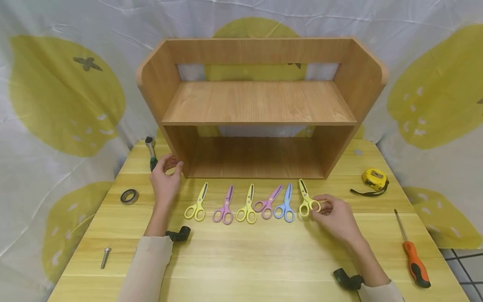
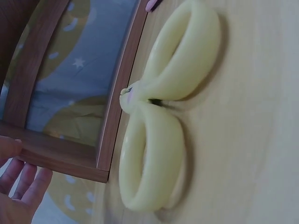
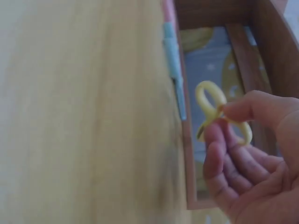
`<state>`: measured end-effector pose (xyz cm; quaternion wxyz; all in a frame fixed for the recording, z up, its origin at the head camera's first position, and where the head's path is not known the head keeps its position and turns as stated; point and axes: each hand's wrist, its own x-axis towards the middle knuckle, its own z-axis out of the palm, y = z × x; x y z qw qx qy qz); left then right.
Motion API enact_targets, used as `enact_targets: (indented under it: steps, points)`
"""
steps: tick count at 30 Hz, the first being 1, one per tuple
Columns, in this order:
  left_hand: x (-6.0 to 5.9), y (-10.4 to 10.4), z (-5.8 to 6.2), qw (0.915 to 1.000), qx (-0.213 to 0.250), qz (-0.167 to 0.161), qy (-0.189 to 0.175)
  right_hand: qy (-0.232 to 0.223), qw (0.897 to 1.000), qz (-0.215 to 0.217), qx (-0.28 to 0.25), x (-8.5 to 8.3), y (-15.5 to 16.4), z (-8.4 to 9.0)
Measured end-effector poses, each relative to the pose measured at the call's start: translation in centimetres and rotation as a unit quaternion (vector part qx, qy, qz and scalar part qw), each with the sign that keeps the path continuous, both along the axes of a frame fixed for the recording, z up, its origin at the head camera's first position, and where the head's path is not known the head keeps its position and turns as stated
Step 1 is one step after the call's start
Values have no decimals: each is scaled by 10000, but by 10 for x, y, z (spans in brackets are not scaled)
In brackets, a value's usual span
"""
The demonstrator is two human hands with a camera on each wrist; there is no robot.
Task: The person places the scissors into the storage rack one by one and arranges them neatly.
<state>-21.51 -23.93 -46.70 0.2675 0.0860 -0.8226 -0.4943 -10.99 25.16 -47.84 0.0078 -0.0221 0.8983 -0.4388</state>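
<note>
Wooden shelf [image 1: 260, 102]: landmark; no scissors on it.
Left hand [image 1: 166, 182]: thumb and fingers pinch the shelf's left side panel.
Right hand [image 1: 337, 218]: pinches end yellow scissors [image 1: 306, 197] by the handle, before the shelf's right corner.
Row before shelf: left yellow scissors [image 1: 199, 202], left pink scissors [image 1: 226, 204], middle yellow scissors [image 1: 248, 203], right pink scissors [image 1: 269, 202], blue scissors [image 1: 286, 202]; five down, judged done.
Left over: held pair not yet released; picking or placing, cannot tell.

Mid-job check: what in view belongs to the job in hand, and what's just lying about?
Likely in the job:
rightmost yellow scissors, held by the right hand
five other scissors
wooden shelf, held at its side by the left hand

Apparently just lying about:
ratchet
bearing
bolt
tape measure
screwdriver
grey disc
</note>
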Motion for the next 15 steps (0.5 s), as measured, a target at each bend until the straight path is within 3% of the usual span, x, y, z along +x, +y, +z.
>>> enact_targets:
  steps: [6, 10, 15]
  points:
    - [0, 0, -1, 9999, 66, 150, -24, 211, 9944, 429, -940, -2, -5, 12]
    - [-1, 0, -2, 9998, 126, 170, 55, 262, 9822, 886, -1633, -5, -13, 29]
    - [-1, 1, -1, 9997, 188, 151, 28, 468, 9686, 1159, -2147, -1, -30, 55]
